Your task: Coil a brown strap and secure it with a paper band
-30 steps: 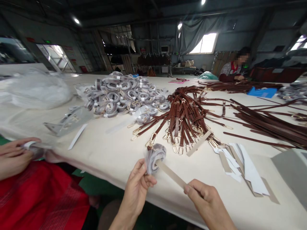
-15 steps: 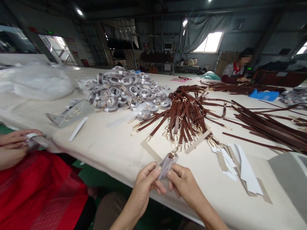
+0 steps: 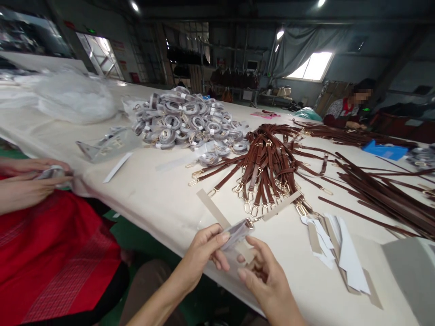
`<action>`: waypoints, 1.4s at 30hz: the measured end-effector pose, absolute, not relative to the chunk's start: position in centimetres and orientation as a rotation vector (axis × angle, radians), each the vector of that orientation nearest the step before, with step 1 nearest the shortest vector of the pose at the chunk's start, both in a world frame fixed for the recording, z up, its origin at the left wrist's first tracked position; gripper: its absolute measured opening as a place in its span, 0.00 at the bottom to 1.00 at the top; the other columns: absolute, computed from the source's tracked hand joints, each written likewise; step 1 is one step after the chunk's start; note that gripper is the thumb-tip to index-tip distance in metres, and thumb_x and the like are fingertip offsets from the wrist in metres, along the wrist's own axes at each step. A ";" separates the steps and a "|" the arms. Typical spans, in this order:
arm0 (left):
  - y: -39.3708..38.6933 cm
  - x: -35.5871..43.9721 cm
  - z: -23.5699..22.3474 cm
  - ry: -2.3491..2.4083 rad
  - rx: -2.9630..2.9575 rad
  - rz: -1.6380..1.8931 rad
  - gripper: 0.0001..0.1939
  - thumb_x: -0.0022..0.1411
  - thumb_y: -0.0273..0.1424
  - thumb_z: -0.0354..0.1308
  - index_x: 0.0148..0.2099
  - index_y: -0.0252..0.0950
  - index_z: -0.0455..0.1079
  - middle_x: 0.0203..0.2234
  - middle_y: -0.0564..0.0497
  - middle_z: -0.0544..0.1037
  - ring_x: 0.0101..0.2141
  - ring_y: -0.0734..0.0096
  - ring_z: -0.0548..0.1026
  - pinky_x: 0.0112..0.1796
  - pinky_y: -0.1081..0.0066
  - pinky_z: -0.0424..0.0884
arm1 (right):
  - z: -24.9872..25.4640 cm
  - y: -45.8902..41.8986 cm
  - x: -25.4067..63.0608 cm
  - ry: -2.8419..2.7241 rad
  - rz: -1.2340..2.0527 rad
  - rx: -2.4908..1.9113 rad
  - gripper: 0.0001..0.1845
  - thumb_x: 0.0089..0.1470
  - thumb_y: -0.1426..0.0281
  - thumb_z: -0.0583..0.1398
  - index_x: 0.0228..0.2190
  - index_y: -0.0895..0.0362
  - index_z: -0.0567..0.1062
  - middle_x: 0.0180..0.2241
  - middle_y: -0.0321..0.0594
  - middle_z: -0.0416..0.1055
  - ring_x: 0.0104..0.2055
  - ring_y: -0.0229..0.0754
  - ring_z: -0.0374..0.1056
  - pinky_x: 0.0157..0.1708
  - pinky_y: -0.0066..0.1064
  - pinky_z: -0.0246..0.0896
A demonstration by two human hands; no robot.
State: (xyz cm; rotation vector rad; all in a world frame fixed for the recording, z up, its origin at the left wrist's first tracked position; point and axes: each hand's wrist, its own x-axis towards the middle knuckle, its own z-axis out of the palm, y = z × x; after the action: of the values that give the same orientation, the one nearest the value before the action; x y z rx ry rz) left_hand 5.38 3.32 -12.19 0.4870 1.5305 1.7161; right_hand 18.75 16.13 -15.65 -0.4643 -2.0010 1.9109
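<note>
My left hand [image 3: 210,248] pinches a brown strap end wrapped in clear plastic film [image 3: 235,233], with a gold clasp [image 3: 250,222] poking out at its far end. Just right of it, my right hand [image 3: 263,271] has its fingers apart and curved, with nothing in its grasp. Beyond both hands spreads a pile of brown leather straps [image 3: 268,156], their gold clasps pointing toward me. A beige card strip [image 3: 212,208] lies left of the wrapped strap end, and a second card strip [image 3: 282,206] lies to its right.
Coiled, plastic-wrapped straps [image 3: 190,120] are heaped at the back left. White paper strips [image 3: 346,258] and a grey box-like object [image 3: 411,271] are on the right. A co-worker's hands [image 3: 37,181] hold a wrapped item at the left edge; another person [image 3: 350,108] sits across the table.
My right hand has let go of the wrapped strap end and drawn back with its fingers spread. My left hand still holds it, now tilted more to the right. The camera has turned slightly.
</note>
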 end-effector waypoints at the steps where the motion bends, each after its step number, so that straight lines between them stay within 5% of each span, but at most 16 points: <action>1: 3.3 5.4 -12.0 1.532 0.485 1.712 0.18 0.60 0.45 0.61 0.33 0.33 0.66 0.22 0.57 0.70 0.17 0.76 0.74 0.20 0.81 0.62 | -16.0 16.3 19.2 -2.045 1.795 -0.364 0.26 0.57 0.66 0.63 0.56 0.52 0.66 0.38 0.39 0.75 0.34 0.38 0.72 0.34 0.26 0.69; 5: 3.4 5.6 -11.7 1.573 0.528 1.607 0.21 0.59 0.48 0.60 0.33 0.34 0.64 0.19 0.57 0.68 0.18 0.72 0.75 0.19 0.80 0.62 | -15.1 18.0 20.1 -2.211 1.235 0.115 0.19 0.62 0.82 0.55 0.49 0.52 0.72 0.38 0.40 0.73 0.38 0.37 0.70 0.38 0.26 0.67; 11: 3.8 6.6 -11.6 1.744 0.771 1.416 0.19 0.63 0.47 0.55 0.35 0.35 0.66 0.27 0.54 0.70 0.20 0.71 0.76 0.21 0.78 0.66 | -10.6 19.8 19.1 -2.283 0.545 0.412 0.17 0.59 0.85 0.57 0.45 0.58 0.77 0.40 0.47 0.71 0.45 0.46 0.66 0.44 0.37 0.66; 16: 3.7 7.3 -10.9 1.914 0.996 1.261 0.14 0.69 0.38 0.48 0.40 0.36 0.71 0.35 0.52 0.69 0.20 0.77 0.74 0.23 0.78 0.68 | -10.6 19.8 18.1 -2.403 1.088 0.166 0.11 0.63 0.78 0.57 0.37 0.54 0.79 0.55 0.49 0.66 0.55 0.47 0.66 0.49 0.35 0.67; 22: 2.8 7.3 -11.3 1.808 0.952 1.253 0.19 0.71 0.44 0.46 0.40 0.36 0.71 0.38 0.49 0.69 0.20 0.76 0.74 0.20 0.79 0.67 | -11.1 19.3 18.3 -2.331 1.443 0.094 0.08 0.63 0.75 0.60 0.38 0.53 0.78 0.40 0.39 0.75 0.44 0.39 0.71 0.45 0.27 0.65; 27: 2.6 7.3 -10.4 1.794 1.006 1.245 0.13 0.69 0.37 0.49 0.35 0.36 0.68 0.38 0.51 0.67 0.22 0.76 0.74 0.19 0.79 0.68 | -10.7 19.3 18.7 -2.320 1.530 0.014 0.06 0.62 0.73 0.61 0.36 0.53 0.79 0.38 0.39 0.74 0.42 0.39 0.70 0.42 0.26 0.64; 32: 2.7 7.2 -9.9 1.692 0.916 1.146 0.12 0.68 0.41 0.53 0.40 0.37 0.65 0.24 0.56 0.68 0.15 0.75 0.73 0.12 0.83 0.54 | -9.8 19.5 18.5 -2.313 1.582 -0.112 0.06 0.62 0.69 0.61 0.34 0.55 0.79 0.34 0.38 0.74 0.37 0.40 0.69 0.38 0.29 0.63; 37: 2.7 7.2 -10.5 1.577 0.869 1.195 0.19 0.67 0.46 0.53 0.46 0.34 0.69 0.24 0.54 0.71 0.14 0.76 0.71 0.12 0.84 0.51 | -9.9 19.3 17.9 -2.172 1.844 -0.378 0.12 0.55 0.61 0.66 0.30 0.57 0.73 0.27 0.35 0.69 0.30 0.38 0.64 0.31 0.29 0.59; 42: 2.5 7.6 -10.2 1.575 0.818 1.224 0.17 0.66 0.45 0.54 0.43 0.35 0.69 0.27 0.53 0.72 0.12 0.79 0.69 0.09 0.84 0.51 | -10.5 19.5 17.7 -1.920 2.299 -0.471 0.27 0.45 0.59 0.72 0.43 0.57 0.73 0.28 0.33 0.69 0.27 0.35 0.62 0.28 0.26 0.55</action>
State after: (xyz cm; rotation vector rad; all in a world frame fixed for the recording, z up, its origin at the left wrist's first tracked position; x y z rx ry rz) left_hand 7.61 2.54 -10.18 0.8180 1.5748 1.2243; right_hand 17.70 19.45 -10.52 -0.4706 -1.9199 2.2989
